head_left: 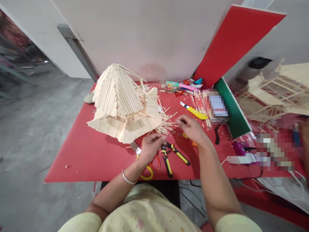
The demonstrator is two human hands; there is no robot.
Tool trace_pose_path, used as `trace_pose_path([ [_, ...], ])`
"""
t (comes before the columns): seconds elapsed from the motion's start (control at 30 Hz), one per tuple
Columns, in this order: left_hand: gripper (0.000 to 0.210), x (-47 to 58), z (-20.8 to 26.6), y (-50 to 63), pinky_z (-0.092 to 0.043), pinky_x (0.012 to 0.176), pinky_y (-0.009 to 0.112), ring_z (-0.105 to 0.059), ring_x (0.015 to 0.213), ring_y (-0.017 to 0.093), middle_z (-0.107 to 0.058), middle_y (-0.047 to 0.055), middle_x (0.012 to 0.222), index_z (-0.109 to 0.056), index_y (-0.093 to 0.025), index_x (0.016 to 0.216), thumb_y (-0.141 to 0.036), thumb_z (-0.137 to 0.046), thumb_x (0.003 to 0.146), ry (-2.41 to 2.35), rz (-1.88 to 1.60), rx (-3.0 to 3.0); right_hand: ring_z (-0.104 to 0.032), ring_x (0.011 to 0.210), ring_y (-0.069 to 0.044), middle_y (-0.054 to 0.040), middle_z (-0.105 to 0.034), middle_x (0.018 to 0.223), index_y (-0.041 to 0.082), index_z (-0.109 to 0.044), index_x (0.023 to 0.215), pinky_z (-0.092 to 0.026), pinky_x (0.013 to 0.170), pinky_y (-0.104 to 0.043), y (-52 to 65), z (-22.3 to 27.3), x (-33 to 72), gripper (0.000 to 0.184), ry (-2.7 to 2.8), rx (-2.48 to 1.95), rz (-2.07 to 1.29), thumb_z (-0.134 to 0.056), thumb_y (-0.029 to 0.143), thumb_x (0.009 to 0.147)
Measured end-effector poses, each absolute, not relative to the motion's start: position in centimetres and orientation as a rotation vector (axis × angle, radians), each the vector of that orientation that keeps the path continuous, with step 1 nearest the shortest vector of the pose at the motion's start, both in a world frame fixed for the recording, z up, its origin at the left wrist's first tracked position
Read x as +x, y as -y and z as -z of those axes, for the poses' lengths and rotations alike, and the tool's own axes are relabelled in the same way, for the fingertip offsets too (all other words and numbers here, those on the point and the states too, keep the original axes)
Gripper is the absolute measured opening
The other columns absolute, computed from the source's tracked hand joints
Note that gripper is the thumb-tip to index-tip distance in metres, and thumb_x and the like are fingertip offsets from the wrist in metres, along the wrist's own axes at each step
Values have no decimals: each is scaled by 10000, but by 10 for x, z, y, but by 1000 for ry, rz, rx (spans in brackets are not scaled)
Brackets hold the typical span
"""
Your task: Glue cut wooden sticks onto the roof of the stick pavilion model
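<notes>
Hands work over a red table [79,158], just in front of a stick house [122,103] with a steep roof of pale sticks. The left hand [151,146] hovers above the pliers [172,156] and a pair of scissors [148,167], its fingers curled together; whether they pinch a stick is too small to tell. The right hand [190,127] is lifted a little farther back, fingertips drawn together near a heap of loose sticks [165,124] that lies beside the house's lower eave; what it holds, if anything, cannot be made out. A yellow knife [195,112] lies just behind the right hand. Farther back a red board [234,42] leans against the wall, and a second stick model [277,91] sits at the right edge.
</notes>
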State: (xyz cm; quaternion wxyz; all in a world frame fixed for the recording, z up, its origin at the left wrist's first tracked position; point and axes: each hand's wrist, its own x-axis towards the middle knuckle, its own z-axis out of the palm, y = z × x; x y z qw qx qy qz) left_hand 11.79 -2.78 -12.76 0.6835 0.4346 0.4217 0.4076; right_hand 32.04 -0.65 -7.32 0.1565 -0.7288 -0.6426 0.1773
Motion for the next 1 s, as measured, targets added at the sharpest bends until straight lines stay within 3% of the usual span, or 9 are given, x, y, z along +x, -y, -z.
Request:
trace_pose_path([
  [0.13,337,108,97,49,-398,451,203,-528,486,69,-742,43,819,-736,-172,990,-464,-740,823,-893,-1024,974,-609,762,-153,-13,-665,882,244,-586,911,-476,690,-264,74,50,274,227,1638,-1653,-549,-471,416,1004],
  [0.3,356,84,79,66,-286,393,190,-465,419,61,-626,14,576,-714,-146,805,-495,-687,866,-821,-938,981,-581,875,-192,-34,-613,883,245,-552,891,-450,803,-332,97,52,230,161,1755,-1543,-291,-466,299,1015],
  [0.43,370,60,78,69,-257,368,175,-448,413,44,-662,24,646,-701,-138,822,-498,-775,776,-813,-917,823,-584,899,-194,-40,-617,909,246,-559,921,-458,815,-335,94,56,213,148,1903,-1453,-286,-453,271,1020],
  [0.77,352,30,85,78,-309,374,170,-480,432,43,-687,44,720,-719,-113,844,-462,-754,802,-823,-977,880,-602,953,-218,-71,-655,965,235,-610,993,-462,808,-332,108,60,181,142,2055,-1523,41,-474,196,998],
  [1.0,352,33,94,78,-322,390,182,-489,434,57,-677,41,680,-721,-123,814,-473,-707,842,-831,-965,950,-604,969,-224,-74,-666,995,234,-651,1052,-480,829,-345,112,65,186,176,2037,-1548,-1,-488,200,992],
])
